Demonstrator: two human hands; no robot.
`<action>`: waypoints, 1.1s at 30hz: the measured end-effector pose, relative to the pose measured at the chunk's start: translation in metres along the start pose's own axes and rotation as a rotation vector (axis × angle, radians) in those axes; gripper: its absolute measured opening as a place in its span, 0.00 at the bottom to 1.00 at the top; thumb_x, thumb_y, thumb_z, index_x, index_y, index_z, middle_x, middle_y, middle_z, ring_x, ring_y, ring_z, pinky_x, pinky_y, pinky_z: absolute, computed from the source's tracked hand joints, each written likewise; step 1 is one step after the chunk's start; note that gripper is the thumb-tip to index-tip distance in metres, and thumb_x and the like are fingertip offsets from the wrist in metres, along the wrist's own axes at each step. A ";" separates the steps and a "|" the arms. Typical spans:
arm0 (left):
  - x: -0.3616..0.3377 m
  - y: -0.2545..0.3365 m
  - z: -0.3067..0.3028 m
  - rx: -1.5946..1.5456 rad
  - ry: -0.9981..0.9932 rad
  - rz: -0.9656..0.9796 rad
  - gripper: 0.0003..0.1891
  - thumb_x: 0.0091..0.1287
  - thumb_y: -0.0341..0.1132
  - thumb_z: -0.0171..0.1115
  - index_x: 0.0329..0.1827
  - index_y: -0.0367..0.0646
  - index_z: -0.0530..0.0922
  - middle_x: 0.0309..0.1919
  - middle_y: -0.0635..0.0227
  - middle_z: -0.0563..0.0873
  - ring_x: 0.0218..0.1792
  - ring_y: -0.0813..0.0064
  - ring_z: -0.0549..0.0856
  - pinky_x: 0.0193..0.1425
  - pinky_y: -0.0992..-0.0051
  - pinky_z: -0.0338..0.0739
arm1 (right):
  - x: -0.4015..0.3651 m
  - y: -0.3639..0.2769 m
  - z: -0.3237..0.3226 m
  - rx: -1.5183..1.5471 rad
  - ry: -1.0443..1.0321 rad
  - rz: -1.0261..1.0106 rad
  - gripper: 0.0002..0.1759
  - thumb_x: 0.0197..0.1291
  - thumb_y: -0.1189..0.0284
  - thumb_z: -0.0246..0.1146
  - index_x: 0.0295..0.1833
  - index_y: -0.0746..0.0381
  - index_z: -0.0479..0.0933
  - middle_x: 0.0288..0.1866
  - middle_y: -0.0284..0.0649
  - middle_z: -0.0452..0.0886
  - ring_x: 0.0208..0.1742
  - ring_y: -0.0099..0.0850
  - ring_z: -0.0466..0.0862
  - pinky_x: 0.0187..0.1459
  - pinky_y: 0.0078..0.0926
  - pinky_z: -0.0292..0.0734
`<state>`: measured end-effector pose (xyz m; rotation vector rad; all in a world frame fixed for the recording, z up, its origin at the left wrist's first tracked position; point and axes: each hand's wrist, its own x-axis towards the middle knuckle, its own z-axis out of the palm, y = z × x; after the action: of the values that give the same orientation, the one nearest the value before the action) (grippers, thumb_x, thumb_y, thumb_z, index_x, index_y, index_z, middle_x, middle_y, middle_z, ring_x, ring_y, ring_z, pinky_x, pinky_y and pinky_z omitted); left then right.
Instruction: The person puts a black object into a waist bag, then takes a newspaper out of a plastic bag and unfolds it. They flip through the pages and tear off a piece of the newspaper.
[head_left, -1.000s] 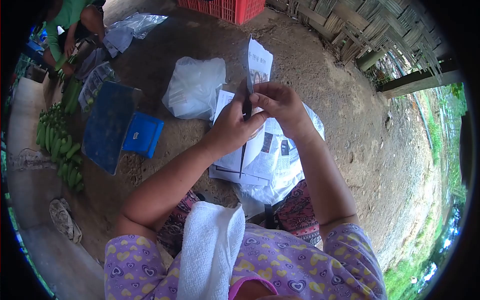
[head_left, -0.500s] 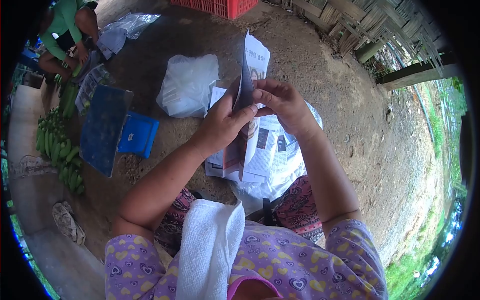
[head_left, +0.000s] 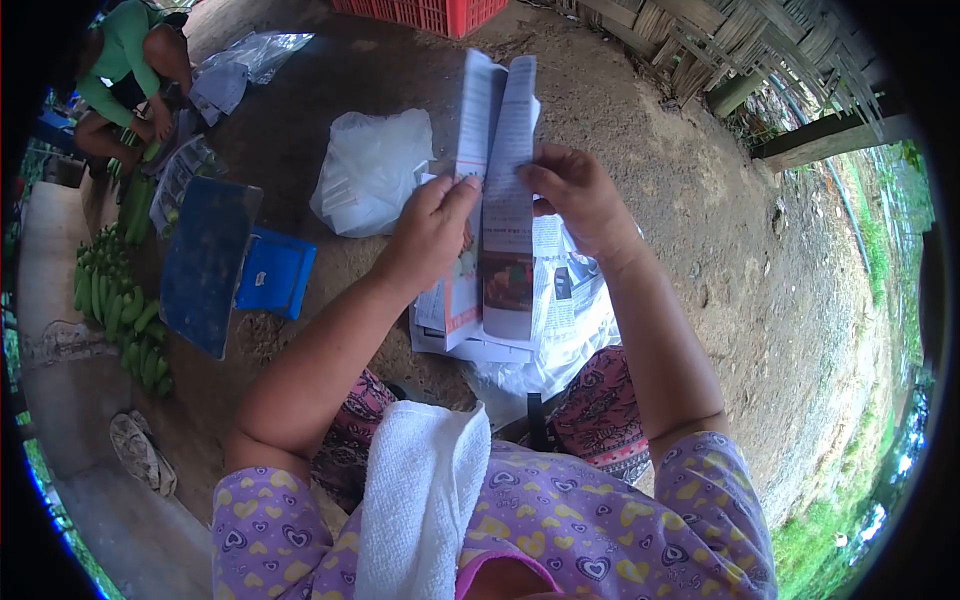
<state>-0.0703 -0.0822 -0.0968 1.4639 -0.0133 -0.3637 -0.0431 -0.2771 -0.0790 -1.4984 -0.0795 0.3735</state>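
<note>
From my remote seat I see both hands raised in front of the chest, holding a folded newspaper sheet (head_left: pixel 506 230) upright between them. The left hand (head_left: pixel 425 235) pinches the sheet's left edge between thumb and curled fingers. The right hand (head_left: pixel 575 195) grips the right edge, its fingers pressed together behind the paper and its thumb in front. The sheet hangs above a stack of newspapers (head_left: pixel 570 305) lying on the dirt ground near the knees. Just left of the stack and a little farther off sits a white plastic bag (head_left: pixel 370 170). Farther left lie a blue board (head_left: pixel 205 265), a blue box (head_left: pixel 275 272) touching it, and green bananas (head_left: pixel 115 300). A white towel (head_left: pixel 420 500) drapes over the near shoulder.
</note>
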 end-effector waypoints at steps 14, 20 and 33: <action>0.053 -0.008 -0.108 0.522 0.433 -0.004 0.11 0.67 0.34 0.58 0.37 0.32 0.80 0.21 0.63 0.83 0.19 0.79 0.81 0.23 0.76 0.74 | 0.026 0.024 -0.137 -0.366 0.343 0.088 0.17 0.61 0.70 0.57 0.50 0.70 0.78 0.30 0.36 0.79 0.27 0.22 0.75 0.29 0.22 0.72; 0.057 -0.009 -0.144 0.353 0.358 -0.025 0.13 0.65 0.35 0.62 0.47 0.35 0.78 0.33 0.61 0.82 0.31 0.71 0.84 0.33 0.72 0.81 | 0.025 0.028 -0.154 -0.328 0.439 0.145 0.14 0.64 0.72 0.56 0.50 0.67 0.78 0.32 0.35 0.80 0.28 0.23 0.76 0.30 0.22 0.74; 0.050 -0.011 -0.080 0.870 0.000 0.280 0.24 0.57 0.45 0.70 0.53 0.42 0.79 0.47 0.52 0.85 0.51 0.56 0.84 0.55 0.65 0.75 | 0.026 0.036 -0.134 -0.458 0.100 -0.040 0.11 0.64 0.75 0.57 0.49 0.67 0.78 0.35 0.36 0.81 0.35 0.23 0.76 0.42 0.24 0.73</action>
<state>-0.0071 -0.0178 -0.1271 2.2840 -0.4168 -0.1192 0.0115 -0.3969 -0.1301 -1.9622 -0.1210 0.2565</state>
